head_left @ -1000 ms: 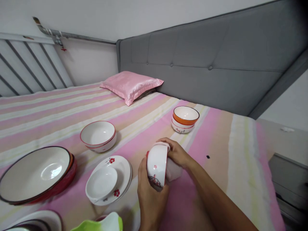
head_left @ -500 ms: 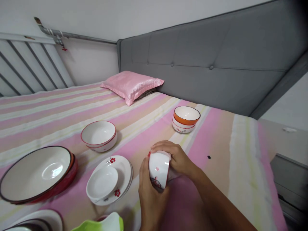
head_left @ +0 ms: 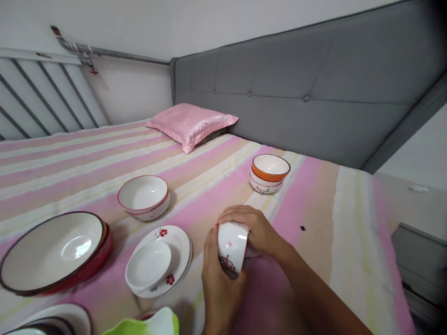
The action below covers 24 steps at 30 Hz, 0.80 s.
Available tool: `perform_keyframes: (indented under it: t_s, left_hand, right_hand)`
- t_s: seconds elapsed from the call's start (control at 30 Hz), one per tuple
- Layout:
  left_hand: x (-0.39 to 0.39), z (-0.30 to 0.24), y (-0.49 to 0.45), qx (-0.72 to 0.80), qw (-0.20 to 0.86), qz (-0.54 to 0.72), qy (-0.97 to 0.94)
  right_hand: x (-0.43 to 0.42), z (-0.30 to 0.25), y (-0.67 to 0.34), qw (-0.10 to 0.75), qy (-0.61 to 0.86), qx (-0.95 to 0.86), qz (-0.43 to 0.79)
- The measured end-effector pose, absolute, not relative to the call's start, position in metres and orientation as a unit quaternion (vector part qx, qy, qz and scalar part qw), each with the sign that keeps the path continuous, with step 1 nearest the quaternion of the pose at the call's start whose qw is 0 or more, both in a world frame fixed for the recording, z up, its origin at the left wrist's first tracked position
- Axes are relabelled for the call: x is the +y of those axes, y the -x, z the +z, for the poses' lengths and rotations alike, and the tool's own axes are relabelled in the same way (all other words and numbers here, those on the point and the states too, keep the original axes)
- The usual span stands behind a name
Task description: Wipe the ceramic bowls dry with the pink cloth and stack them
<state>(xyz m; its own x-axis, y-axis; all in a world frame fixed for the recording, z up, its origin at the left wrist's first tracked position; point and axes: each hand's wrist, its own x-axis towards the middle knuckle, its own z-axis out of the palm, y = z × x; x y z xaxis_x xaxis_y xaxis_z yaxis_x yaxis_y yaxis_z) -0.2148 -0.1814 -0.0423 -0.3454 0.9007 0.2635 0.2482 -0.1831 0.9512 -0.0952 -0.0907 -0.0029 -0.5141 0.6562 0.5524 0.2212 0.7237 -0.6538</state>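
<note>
Both hands hold a small white bowl (head_left: 233, 244) tilted on its side, its red rim turned right and a red flower pattern on its outer wall. My left hand (head_left: 220, 284) wraps its left side and underside, thumb near the lower edge. My right hand (head_left: 253, 225) curls over the top and the rim. A pale patch shows under the right palm, and I cannot make out what it is. To the left, a small white dish (head_left: 149, 265) rests on flower-printed plates (head_left: 181, 249). Beyond the hands stands a stack of bowls (head_left: 269, 173), an orange one on top.
White red-rimmed bowls (head_left: 143, 197) and large red bowls (head_left: 56, 251) stand on the striped bedsheet (head_left: 349, 242). A green-and-white dish (head_left: 146, 324) and dark-rimmed dishes (head_left: 59, 321) are at the near edge. A pink pillow (head_left: 192, 123) lies by the grey headboard (head_left: 279, 83).
The held bowl has turned slightly and shifted a little to the right, with both hands still around it. The other dishes have not moved.
</note>
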Motion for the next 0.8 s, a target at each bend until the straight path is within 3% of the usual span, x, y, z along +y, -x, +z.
perform_keyframes:
  t_s: [0.23,0.5,0.7,0.8]
  left_hand:
    - [-0.183,-0.053,0.218,0.579,0.253,0.545,-0.551]
    - [-0.183,-0.046,0.215,0.579,0.248,0.547,-0.551]
    - [-0.184,-0.039,0.212,0.569,0.258,0.572,-0.532]
    - [-0.183,-0.041,0.212,0.572,0.263,0.583,-0.514]
  right_hand:
    - [-0.077,-0.019,0.086,0.421,0.309,-0.724,0.45]
    - [-0.069,-0.033,0.087,0.444,0.332,-0.648,0.523]
    - [-0.068,-0.038,0.089,0.488,0.368,-0.633,0.474]
    - [-0.068,-0.038,0.088,0.46,0.406,-0.67,0.418]
